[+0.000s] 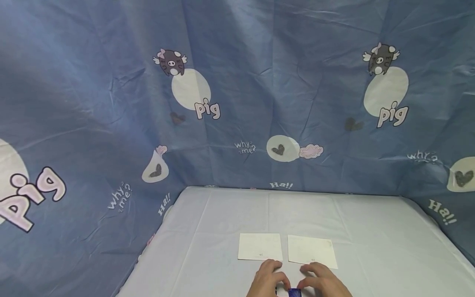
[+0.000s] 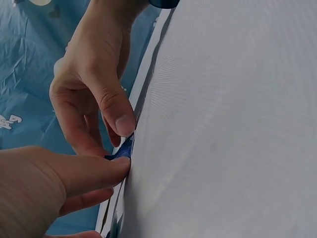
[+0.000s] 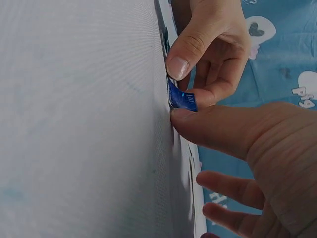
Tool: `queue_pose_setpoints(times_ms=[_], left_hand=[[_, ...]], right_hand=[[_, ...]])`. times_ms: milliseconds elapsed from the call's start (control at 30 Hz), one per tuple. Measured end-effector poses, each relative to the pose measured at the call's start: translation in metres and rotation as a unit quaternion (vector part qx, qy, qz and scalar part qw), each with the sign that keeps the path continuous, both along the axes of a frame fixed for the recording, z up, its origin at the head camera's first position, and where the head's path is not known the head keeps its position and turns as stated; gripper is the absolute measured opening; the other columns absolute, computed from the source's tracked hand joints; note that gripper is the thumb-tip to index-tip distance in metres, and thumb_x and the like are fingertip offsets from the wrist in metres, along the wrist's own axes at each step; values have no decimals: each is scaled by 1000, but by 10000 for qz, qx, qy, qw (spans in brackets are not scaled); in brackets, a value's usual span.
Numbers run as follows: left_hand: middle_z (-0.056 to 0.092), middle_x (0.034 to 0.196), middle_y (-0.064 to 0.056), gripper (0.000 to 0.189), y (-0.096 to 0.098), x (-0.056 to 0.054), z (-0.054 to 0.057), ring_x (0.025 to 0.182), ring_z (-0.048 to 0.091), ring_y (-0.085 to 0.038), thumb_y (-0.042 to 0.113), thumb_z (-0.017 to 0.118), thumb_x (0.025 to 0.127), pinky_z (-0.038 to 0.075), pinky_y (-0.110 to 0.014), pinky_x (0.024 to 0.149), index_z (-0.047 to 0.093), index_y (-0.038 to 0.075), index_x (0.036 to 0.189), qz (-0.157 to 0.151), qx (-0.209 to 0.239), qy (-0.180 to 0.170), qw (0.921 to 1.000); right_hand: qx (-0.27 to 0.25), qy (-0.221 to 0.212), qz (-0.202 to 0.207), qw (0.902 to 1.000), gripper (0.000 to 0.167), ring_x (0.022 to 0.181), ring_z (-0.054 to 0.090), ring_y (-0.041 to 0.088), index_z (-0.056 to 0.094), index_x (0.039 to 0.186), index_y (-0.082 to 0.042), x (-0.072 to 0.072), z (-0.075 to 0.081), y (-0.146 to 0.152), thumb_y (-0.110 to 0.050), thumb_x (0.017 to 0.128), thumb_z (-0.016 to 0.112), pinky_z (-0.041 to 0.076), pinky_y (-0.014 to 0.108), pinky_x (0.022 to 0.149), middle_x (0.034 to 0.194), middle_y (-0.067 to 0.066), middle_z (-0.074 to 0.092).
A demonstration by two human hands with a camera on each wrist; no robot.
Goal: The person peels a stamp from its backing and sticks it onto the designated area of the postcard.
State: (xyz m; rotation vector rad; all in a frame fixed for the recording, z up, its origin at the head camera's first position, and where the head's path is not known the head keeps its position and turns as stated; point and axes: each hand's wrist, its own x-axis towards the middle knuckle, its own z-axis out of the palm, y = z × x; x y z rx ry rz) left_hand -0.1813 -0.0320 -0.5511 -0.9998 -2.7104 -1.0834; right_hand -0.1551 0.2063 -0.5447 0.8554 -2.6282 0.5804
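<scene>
A small glossy blue piece with pale print [image 3: 182, 97] is between my two hands, low over the white table; its exact kind does not show. My left hand [image 1: 265, 279] pinches one end between thumb and fingers. On the other end, my right hand [image 1: 323, 281] pinches it the same way. In the left wrist view the blue piece [image 2: 125, 148] looks bent between the two thumbs. The two hands are close together, fingertips almost meeting. The lower part of the blue piece is cut off by the head view's bottom edge.
Two white cards [image 1: 259, 246] [image 1: 312, 251] lie side by side just beyond the hands on the white cloth [image 1: 208, 255]. A small dark thing [image 1: 276, 291] shows beside the left hand. Blue printed curtains [image 1: 237, 90] enclose the table.
</scene>
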Motion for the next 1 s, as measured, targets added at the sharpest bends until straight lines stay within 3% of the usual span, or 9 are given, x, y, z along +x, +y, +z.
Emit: queue_pose_setpoints(times_ms=[167, 467, 700, 1000], left_hand=[[57, 126, 1, 26, 1, -1, -2, 121, 47, -16, 43, 90, 69, 48, -43, 92, 73, 26, 79, -25, 49, 60, 10000], [58, 125, 0, 23, 1, 2, 2, 119, 48, -17, 37, 90, 69, 48, -43, 90, 73, 25, 78, 36, 149, -2, 9999], [60, 121, -3, 19, 2, 2, 0, 114, 51, -17, 22, 89, 68, 48, -34, 92, 72, 23, 76, -94, 252, 809, 9964], [63, 117, -3, 16, 3, 1, 5, 112, 56, -15, 21, 89, 72, 50, -29, 90, 74, 20, 75, -328, 328, 933, 9946]], right_hand=[[-50, 107, 25, 9999, 27, 108, 60, 28, 69, 89, -44, 0, -1, -1, -67, 76, 75, 55, 54, 83, 116, -7, 64], [-163, -702, -144, 9973, 21, 113, 57, 31, 68, 86, -46, 2, 7, -3, -66, 79, 73, 53, 60, 85, 119, -8, 64], [-396, -863, -262, 9951, 16, 113, 59, 31, 67, 80, -46, 3, 9, -7, -58, 81, 77, 56, 53, 84, 118, -9, 65], [-635, -881, -351, 9935, 18, 108, 62, 23, 62, 76, -46, 6, 13, -10, -45, 86, 78, 56, 37, 80, 116, -9, 66]])
